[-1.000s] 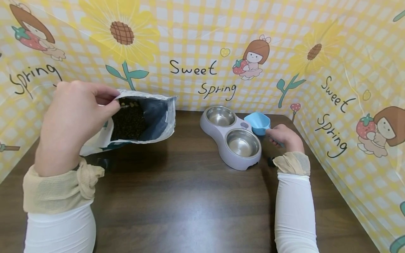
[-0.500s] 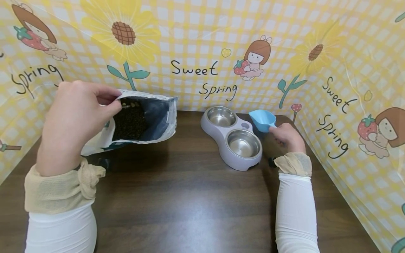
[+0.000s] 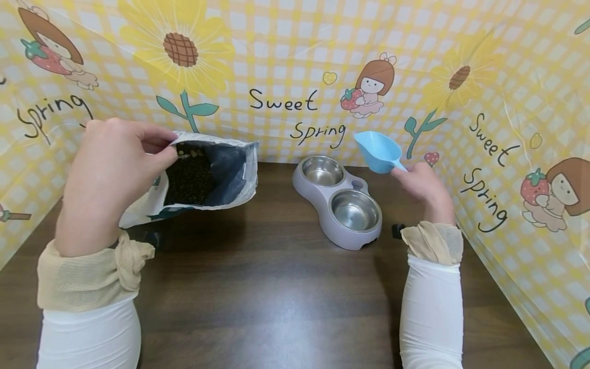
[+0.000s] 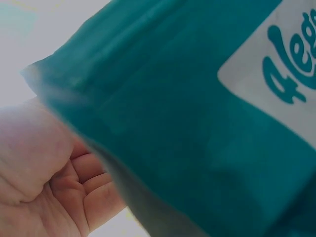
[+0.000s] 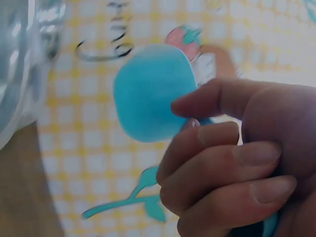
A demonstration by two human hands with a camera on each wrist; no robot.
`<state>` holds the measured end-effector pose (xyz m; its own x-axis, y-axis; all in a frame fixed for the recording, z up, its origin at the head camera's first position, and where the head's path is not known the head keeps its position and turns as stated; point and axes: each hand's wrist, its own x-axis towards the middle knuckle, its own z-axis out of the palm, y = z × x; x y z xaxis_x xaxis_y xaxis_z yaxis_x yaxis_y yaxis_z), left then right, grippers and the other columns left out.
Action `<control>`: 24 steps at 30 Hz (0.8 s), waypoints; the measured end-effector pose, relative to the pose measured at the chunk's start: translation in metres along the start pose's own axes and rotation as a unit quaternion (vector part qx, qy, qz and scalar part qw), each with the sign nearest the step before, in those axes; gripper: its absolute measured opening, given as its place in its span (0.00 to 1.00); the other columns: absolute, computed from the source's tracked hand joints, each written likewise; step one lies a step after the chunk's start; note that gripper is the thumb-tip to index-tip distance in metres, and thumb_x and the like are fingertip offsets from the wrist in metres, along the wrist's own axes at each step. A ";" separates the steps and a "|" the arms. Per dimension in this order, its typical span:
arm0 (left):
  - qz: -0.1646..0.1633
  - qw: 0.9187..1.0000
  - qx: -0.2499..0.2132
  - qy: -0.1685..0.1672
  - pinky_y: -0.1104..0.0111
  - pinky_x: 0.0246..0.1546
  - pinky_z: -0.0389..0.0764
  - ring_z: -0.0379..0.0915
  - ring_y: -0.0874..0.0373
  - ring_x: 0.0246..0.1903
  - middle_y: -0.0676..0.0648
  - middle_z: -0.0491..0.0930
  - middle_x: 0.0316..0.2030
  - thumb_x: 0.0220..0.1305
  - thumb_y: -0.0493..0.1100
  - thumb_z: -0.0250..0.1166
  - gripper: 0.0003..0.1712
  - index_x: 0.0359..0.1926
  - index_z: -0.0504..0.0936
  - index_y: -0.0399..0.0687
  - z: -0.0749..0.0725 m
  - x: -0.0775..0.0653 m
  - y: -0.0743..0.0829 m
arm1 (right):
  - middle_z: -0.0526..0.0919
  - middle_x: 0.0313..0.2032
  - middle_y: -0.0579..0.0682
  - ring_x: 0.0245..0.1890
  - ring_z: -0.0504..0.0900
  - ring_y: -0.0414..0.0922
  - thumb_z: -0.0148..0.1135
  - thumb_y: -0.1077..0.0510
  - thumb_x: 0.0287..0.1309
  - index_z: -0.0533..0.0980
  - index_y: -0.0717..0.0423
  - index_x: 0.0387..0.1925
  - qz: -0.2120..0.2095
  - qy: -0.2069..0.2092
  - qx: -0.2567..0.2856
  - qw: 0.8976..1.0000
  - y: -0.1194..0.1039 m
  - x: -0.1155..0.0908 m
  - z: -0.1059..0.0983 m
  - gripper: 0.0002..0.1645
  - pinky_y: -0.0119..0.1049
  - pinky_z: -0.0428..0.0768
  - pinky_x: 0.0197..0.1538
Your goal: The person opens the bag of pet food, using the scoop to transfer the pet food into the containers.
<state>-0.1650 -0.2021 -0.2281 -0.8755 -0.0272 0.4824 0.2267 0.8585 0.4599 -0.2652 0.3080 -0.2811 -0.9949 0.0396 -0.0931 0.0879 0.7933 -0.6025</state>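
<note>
Lifts blue scoop higher vs prev frame, gripped in R hand; prob. clears dbl bowl OK. Pinches open bag w/ L hand.

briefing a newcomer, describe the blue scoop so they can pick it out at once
Just right of centre on the brown table, find the pale stand holding two steel bowls. To the right of that, raised off the table in the person's right grip, is the scoop. Plain light blue with a pointed lip, it stands apart from the shiny bowls and teal bag.
</note>
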 end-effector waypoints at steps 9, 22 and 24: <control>-0.002 1.000 -0.001 -0.001 0.88 0.23 0.61 0.91 0.33 0.41 0.30 0.92 0.42 0.70 0.39 0.66 0.15 0.50 0.93 0.37 0.002 -0.001 0.000 | 0.63 0.13 0.37 0.15 0.62 0.40 0.50 0.43 0.73 0.64 0.46 0.20 -0.038 -0.028 0.013 0.999 -0.050 -0.029 0.000 0.24 0.37 0.63 0.23; 0.002 1.000 0.003 -0.004 0.88 0.24 0.61 0.91 0.35 0.39 0.29 0.92 0.42 0.69 0.39 0.67 0.15 0.50 0.93 0.36 0.002 0.001 -0.001 | 0.64 0.17 0.40 0.18 0.63 0.40 0.46 0.43 0.81 0.77 0.55 0.31 -0.131 -0.087 0.056 0.986 -0.114 -0.078 0.009 0.26 0.36 0.66 0.29; 0.001 1.000 0.003 -0.004 0.89 0.24 0.61 0.91 0.50 0.31 0.30 0.92 0.41 0.69 0.39 0.67 0.15 0.50 0.93 0.37 0.002 0.002 -0.001 | 0.64 0.17 0.40 0.18 0.62 0.40 0.46 0.44 0.81 0.77 0.56 0.31 -0.140 -0.096 0.059 0.984 -0.120 -0.082 0.011 0.25 0.36 0.66 0.30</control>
<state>-0.1675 -0.2021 -0.2293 -0.8786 -0.0222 0.4771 0.2249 0.8621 0.4542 -0.1936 0.2033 -0.2096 -0.9538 -0.2960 -0.0513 -0.1726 0.6798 -0.7128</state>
